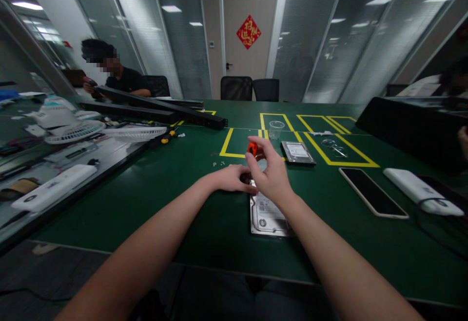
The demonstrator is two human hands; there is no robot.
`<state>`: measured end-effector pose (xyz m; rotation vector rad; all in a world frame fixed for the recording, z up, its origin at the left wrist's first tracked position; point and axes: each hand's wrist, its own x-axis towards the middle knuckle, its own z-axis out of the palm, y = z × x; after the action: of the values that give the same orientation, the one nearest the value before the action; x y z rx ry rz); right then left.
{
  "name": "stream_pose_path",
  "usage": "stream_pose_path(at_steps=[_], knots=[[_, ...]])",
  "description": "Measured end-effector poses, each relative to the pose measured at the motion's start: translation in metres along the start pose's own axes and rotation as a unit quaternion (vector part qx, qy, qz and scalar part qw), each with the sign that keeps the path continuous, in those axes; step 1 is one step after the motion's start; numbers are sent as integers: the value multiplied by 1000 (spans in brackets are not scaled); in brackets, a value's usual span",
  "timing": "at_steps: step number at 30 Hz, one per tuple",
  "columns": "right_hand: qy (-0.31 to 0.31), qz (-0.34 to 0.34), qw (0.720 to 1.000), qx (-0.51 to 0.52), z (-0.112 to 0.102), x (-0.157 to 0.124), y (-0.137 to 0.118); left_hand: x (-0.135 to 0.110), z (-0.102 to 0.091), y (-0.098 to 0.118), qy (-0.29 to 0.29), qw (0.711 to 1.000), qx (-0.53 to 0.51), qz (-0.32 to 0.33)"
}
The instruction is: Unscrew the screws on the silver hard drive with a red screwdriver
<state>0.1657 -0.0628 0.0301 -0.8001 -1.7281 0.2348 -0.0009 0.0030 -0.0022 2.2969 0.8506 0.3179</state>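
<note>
Centrally, just below mid-frame, the right hand point(272, 177) is lifted over a hard drive point(265, 216), its grip pinching an orange-handled tool point(252, 147) between thumb and fingertips. The left hand point(232, 178) rests knuckles-up on the table point(146, 199) at the drive's upper left corner. Its grip is curled, and I cannot tell whether it holds anything. The drive lies flat, label up, closer to the table's near edge than to its far one.

Bare green surface opens left of the left arm, out to the table's left edge. At right, a phone point(373, 192) and a white power bank point(420, 191) lie side by side, apart. Yellow tape point(228, 143) marks boxes above the hands. A clear plastic cup point(276, 129) stands among them, its inside too distant to read. A second hard drive point(297, 152) lies just below and right of it.

Counted: two drives, one cup, one phone. A few tiny screws point(218, 163) lie left of the hands. At upper left, another person point(120, 74) sits behind long black bars point(164, 109).
</note>
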Motion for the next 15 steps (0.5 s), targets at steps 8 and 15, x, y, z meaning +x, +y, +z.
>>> stream_pose_path(at_steps=[8,15], knots=[[4,-2,1000,1,0,0,-1,0,0,-2,2,1000,3,3],[-1,-2,1000,-2,0,0,2,1,1,-2,1,1000,0,6]])
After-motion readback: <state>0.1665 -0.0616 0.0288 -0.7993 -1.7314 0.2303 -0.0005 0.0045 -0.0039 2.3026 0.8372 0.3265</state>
